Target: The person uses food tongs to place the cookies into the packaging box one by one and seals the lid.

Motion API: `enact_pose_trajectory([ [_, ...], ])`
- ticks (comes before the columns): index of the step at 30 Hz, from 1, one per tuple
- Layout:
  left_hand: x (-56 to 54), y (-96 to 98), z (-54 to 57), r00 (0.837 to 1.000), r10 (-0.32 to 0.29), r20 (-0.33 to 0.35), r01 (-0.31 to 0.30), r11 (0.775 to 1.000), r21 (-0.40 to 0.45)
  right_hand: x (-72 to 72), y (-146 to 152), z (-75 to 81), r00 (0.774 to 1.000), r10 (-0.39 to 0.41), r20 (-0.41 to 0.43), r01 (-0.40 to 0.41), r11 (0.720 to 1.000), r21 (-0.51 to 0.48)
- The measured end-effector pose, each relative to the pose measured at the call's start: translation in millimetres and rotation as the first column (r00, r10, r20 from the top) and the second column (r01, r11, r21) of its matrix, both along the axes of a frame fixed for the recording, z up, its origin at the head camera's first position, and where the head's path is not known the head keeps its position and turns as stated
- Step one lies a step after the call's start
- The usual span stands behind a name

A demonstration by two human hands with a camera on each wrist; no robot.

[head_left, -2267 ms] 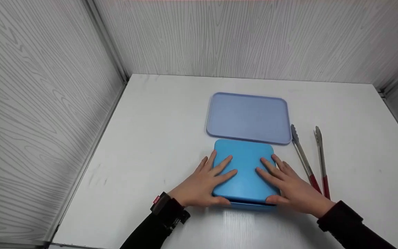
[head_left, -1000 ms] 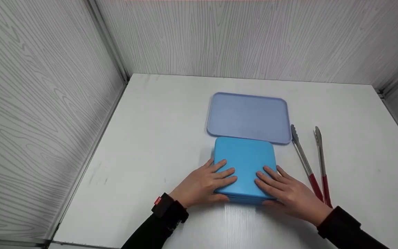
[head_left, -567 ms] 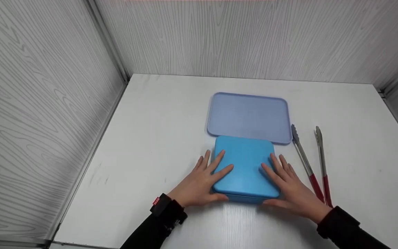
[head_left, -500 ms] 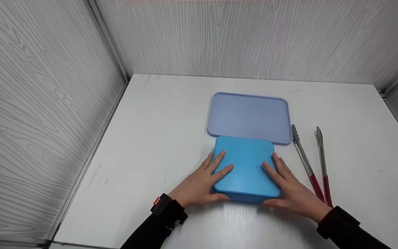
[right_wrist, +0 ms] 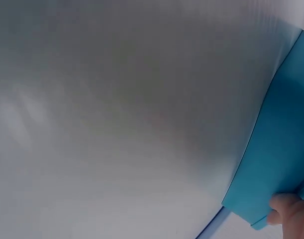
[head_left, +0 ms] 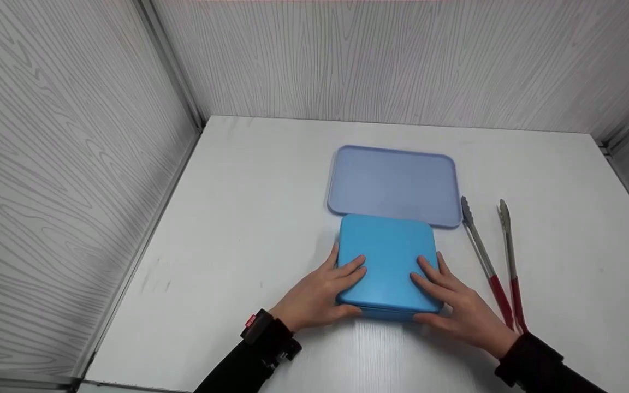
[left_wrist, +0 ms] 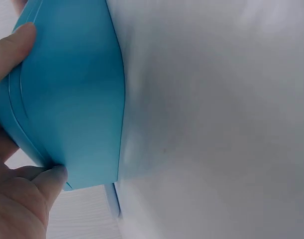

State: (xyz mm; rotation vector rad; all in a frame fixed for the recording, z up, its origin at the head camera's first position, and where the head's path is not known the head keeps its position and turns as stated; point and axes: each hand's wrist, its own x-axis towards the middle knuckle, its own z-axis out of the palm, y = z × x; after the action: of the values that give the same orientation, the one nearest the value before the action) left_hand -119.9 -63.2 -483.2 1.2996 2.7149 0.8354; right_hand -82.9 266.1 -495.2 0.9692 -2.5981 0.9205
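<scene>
A blue lidded box [head_left: 388, 245] stands on the table, its lid lying over the top with a narrow seam along the front. My left hand [head_left: 320, 297] grips its front left corner, two fingers on the lid and the thumb at the front. The left wrist view has the left thumb [left_wrist: 15, 47] against the lid's rim and fingertips curled at the box's side. On the opposite corner, my right hand [head_left: 464, 305] holds the box the same way, with a fingertip against the side wall in the right wrist view. The contents are hidden by the lid.
Just behind the box lies a flat lavender tray [head_left: 393, 183]. Red-handled metal tongs [head_left: 481, 251] lie spread to the right, their handle end close to the right wrist. Grey wood-grain panels [head_left: 380, 60] wall the white table [head_left: 227, 218] at the back and sides.
The dark gap under the lid's front edge has closed to a thin seam. The lid has shifted slightly away from me, toward the tray. My spread fingers have drawn in. Tray and tongs stay put.
</scene>
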Motion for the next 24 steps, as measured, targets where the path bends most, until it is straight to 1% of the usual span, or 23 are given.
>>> enact_pose_trajectory([
  [4, 1.3, -1.0, -0.8, 1.0, -0.014, -0.006, 0.014, 0.999, 0.049, 1.7, -1.2, -0.4, 0.999, 0.022, -0.047, -0.023, 0.999, -0.023],
  [7, 1.2, -1.7, -2.2, 1.0, -0.022, -0.005, 0.023, 0.997, 0.072, 2.9, -0.6, -0.5, 0.998, 0.025, -0.055, -0.027, 0.999, -0.03],
  [12, 0.5, -3.4, -3.5, 1.0, -0.029, 0.012, 0.028, 0.997, 0.066, 4.9, 2.3, -0.7, 0.999, 0.012, -0.04, -0.013, 0.999, -0.032],
  [15, 1.4, -4.7, -2.5, 0.999, -0.034, 0.013, 0.033, 0.998, 0.061, 5.5, 2.9, -1.8, 0.998, 0.018, -0.054, -0.021, 0.999, -0.05],
  [16, 1.9, -5.3, -2.1, 0.999, -0.035, 0.011, 0.034, 0.998, 0.062, 5.4, 2.6, -2.5, 0.997, 0.024, -0.071, -0.028, 0.998, -0.057],
  [19, 3.5, -6.8, -1.0, 0.999, -0.042, 0.019, 0.041, 0.996, 0.086, 5.5, 1.8, -3.9, 0.994, 0.038, -0.106, -0.048, 0.995, -0.088],
  [21, 4.5, -7.3, -0.3, 0.999, -0.046, 0.019, 0.044, 0.994, 0.101, 6.1, 1.7, -3.5, 0.994, 0.041, -0.103, -0.052, 0.994, -0.101],
  [24, 6.0, -8.2, -0.1, 0.999, -0.049, -0.001, 0.048, 0.992, 0.113, 7.5, 1.7, -3.3, 0.992, 0.046, -0.115, -0.057, 0.994, -0.094],
])
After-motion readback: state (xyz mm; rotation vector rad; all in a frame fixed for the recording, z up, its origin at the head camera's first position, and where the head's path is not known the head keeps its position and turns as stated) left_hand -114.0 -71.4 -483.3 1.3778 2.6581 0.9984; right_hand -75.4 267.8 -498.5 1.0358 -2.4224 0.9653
